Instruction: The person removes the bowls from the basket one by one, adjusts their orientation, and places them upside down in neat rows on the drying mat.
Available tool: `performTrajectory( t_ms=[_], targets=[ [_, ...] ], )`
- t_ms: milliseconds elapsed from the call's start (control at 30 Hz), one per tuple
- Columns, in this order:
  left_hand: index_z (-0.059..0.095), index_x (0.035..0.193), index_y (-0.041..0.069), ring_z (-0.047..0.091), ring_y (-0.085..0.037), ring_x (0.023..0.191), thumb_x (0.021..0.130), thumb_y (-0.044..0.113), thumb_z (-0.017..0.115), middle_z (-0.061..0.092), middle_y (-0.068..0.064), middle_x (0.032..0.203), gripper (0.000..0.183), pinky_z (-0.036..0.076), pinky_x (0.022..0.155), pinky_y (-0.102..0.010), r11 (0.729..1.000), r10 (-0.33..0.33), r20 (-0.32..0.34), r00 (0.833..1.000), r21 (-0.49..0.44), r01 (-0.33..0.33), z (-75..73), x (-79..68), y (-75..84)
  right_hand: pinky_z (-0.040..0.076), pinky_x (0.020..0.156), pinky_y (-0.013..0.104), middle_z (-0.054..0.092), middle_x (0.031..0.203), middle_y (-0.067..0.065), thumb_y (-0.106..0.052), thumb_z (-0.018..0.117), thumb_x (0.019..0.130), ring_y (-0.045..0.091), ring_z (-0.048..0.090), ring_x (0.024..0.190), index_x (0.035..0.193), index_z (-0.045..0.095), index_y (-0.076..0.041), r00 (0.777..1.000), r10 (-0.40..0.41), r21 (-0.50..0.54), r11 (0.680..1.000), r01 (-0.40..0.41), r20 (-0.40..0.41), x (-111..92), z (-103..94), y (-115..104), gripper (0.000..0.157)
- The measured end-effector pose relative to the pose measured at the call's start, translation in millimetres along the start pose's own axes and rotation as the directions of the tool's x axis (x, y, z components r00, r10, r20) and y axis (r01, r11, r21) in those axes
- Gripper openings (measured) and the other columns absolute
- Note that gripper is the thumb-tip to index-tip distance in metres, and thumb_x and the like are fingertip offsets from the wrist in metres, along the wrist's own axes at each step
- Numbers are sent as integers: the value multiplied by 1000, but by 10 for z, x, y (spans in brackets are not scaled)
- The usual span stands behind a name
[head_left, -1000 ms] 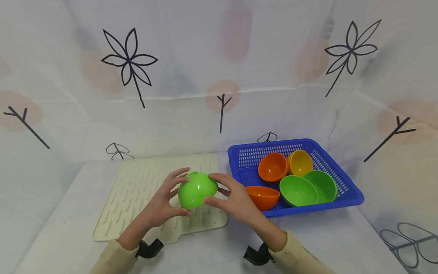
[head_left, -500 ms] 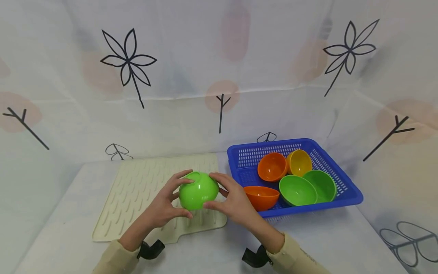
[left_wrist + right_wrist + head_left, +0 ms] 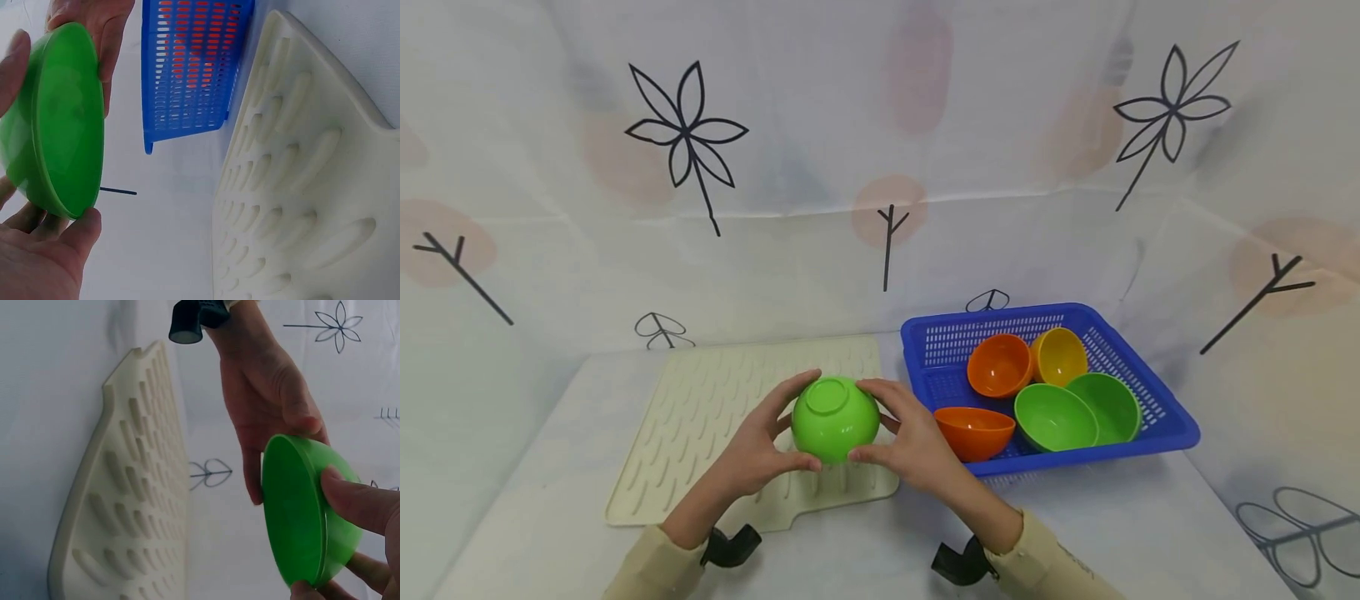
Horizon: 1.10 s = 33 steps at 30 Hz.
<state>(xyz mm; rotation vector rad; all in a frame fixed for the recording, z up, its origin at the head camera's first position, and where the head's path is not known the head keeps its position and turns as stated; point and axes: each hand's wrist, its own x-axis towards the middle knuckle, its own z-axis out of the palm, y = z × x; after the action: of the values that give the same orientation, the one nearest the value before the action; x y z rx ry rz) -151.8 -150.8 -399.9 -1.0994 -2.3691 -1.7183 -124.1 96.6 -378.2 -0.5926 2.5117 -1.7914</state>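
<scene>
Green bowl: I have the green bowl (image 3: 835,425) upside down in the air, its base ring facing up to the head camera and its mouth turned down.
Bowl's rim: both wrist views show a gap from the rim to the mat (image 3: 700,417), so the two are apart.
Mat's edges: from the head, the bowl sits over the mat's right part; the mat spreads out to the left, and its near edge has a step below the bowl.
Room to the right: a strip of white table (image 3: 535,500) runs between the mat and the blue basket (image 3: 1120,451), with the right forearm over part of it.
Left hand: the left hand (image 3: 760,450) is partly open, curved round the bowl's left side, thumb near, forefinger far.
Right hand: the right hand (image 3: 917,433) mirrors it on the right side; the bowl lies between the two, gripped by both.
Basket's load: I count an orange bowl (image 3: 1000,371) beside a yellow bowl (image 3: 1060,358) at the back, another orange bowl (image 3: 975,435) in front, and two more green bowls (image 3: 1052,421) overlapping at the near right.
Backdrop: a patterned cloth (image 3: 790,275) rises along the table's far edge.
</scene>
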Motion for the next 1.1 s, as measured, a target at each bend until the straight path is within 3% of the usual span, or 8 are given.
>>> performTrajectory(
  t_ms=[67,433,633,800,1100],
  targets=[
    [32,155,11,33,-28,142,72,5,89,37,-8,155,101,40,102,-65,1000,-9,-4,1000,11,9,5,0,-2,45,102,41,47,144,6,-6,89,73,28,45,136,142,52,-15,1000,-6,-3,1000,6,3,4,11,8,79],
    [35,154,15,35,-25,140,69,0,90,36,-9,155,102,36,102,-71,996,8,-24,1000,86,-6,9,-31,-59,41,106,48,40,146,12,1,85,75,33,41,136,143,50,-13,1000,4,-5,1000,-4,16,38,114,31,78],
    [38,152,12,34,-29,141,68,6,92,39,-3,154,100,36,101,-71,988,-50,-89,995,140,62,-4,-111,-86,42,105,45,42,146,12,-6,86,77,33,43,135,144,49,-11,1000,16,11,1000,-16,6,80,210,71,76],
    [41,150,17,35,-30,140,67,16,93,40,-2,152,98,36,102,-70,978,-115,-176,978,153,143,5,-203,-120,48,101,42,44,144,12,-7,84,80,35,49,130,144,48,-12,999,22,25,999,-21,-40,106,345,124,74],
    [42,147,11,41,-34,135,62,16,96,43,-12,148,101,41,98,-67,925,-136,-344,929,291,243,-77,-345,-169,54,93,34,44,142,10,-9,79,85,27,57,119,145,49,-12,992,100,59,994,-95,-81,219,639,201,67]
  ],
)
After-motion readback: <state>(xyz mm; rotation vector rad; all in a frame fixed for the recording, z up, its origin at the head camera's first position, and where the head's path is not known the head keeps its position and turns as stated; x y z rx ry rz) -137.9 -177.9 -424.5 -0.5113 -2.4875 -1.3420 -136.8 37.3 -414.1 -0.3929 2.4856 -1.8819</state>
